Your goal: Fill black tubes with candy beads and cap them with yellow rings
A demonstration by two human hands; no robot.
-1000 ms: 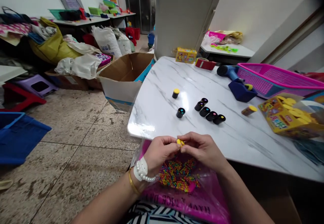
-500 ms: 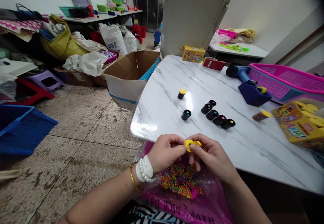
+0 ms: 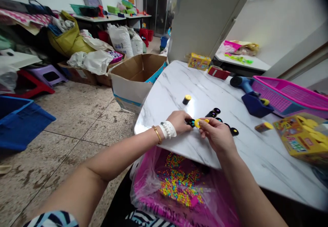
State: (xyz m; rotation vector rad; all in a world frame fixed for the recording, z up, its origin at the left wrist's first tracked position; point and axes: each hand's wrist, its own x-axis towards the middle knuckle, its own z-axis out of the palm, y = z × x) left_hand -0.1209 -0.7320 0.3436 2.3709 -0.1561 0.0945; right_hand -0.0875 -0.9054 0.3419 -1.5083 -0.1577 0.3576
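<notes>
Left hand (image 3: 179,122): gripping black tub (image 3: 190,122), over table (image 3: 164,110) | Right hand (image 3: 218,134): pinching yellow cap (image 3: 197,123), at tub's top | Risk: skewed push could tip tub; loose pinch could drop cap; stray knuckles could topple other tubs (image 3: 211,114).

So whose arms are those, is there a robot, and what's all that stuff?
There's no robot here, just a person using two bare hands. A camera worn on their head looks forward and down, so you see nearly what they see. The left hand grips a small black container, and the right hand holds a yellow piece right by it. The white marbled table also has more black containers, a yellow-topped one and an open yellow box. Below the table's edge, colourful little balls lie in pink plastic.
</notes>
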